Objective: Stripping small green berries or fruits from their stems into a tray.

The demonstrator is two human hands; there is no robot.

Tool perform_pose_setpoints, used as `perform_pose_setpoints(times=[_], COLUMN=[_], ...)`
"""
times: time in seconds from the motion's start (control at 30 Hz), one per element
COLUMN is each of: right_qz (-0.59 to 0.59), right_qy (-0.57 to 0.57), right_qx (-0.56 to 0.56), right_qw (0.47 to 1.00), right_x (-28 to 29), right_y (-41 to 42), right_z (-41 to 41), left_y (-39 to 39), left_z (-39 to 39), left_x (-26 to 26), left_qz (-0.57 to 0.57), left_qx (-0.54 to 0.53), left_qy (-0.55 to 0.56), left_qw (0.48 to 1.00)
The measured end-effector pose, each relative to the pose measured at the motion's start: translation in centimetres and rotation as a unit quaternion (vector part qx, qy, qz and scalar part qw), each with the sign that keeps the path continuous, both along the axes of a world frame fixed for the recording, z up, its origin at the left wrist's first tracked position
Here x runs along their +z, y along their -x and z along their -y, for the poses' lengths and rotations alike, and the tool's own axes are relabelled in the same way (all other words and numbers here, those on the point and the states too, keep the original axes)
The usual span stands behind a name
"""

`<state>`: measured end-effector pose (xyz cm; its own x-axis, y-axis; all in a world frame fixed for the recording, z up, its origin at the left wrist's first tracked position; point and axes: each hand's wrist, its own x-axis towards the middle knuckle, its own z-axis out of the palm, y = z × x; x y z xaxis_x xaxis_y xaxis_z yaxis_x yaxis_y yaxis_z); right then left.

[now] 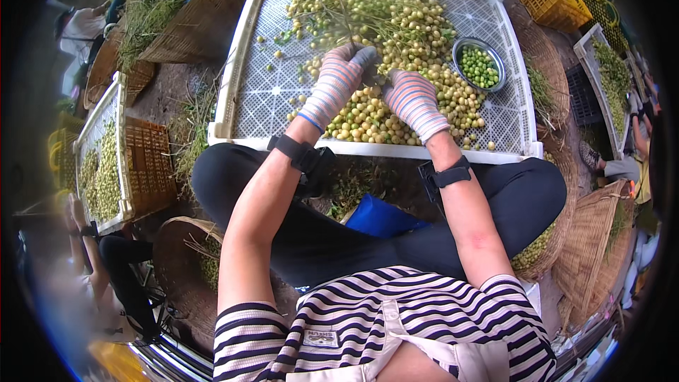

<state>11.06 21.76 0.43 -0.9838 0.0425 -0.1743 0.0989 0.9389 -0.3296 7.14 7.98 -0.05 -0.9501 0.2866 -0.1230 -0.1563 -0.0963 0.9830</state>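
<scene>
A white mesh plastic tray lies before me, heaped with small round yellowish fruits, some still on green stems. Both hands wear striped knit gloves. My left hand, over the middle of the heap, has its fingers closed on a thin fruit stem that points away from me. Close by on the right, my right hand is bent down at the front of the heap; its fingertips are partly hidden, so what they hold is unclear. A round metal bowl of small green fruits stands on the tray's right side.
Wicker baskets with stripped stems stand at the far left, and another basket is at lower left. Further trays of fruit lie on both sides. Yellow crates are at far right. Other people sit at both edges.
</scene>
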Motion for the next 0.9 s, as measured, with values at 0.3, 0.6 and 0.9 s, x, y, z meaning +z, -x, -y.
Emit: perform_pose_setpoints(times=[0.3,0.6,0.9], right_qz=[-0.092,0.047,-0.23], right_qy=[-0.031,0.322,0.186], right_qx=[0.032,0.014,0.069], right_qw=[0.995,0.945,0.953], right_x=[-0.1,-1.9,-1.8], right_y=[0.8,2.0,2.4], right_z=[-1.7,-5.4,-3.8], left_y=[0.2,0.4,1.4], left_z=[-0.7,-0.6,0.8], left_x=[-0.7,-0.7,-1.1], left_qz=[0.057,0.102,0.039], left_qx=[0.083,0.116,0.128], left_qy=[-0.027,-0.021,0.001], left_qw=[0.995,0.988,0.991])
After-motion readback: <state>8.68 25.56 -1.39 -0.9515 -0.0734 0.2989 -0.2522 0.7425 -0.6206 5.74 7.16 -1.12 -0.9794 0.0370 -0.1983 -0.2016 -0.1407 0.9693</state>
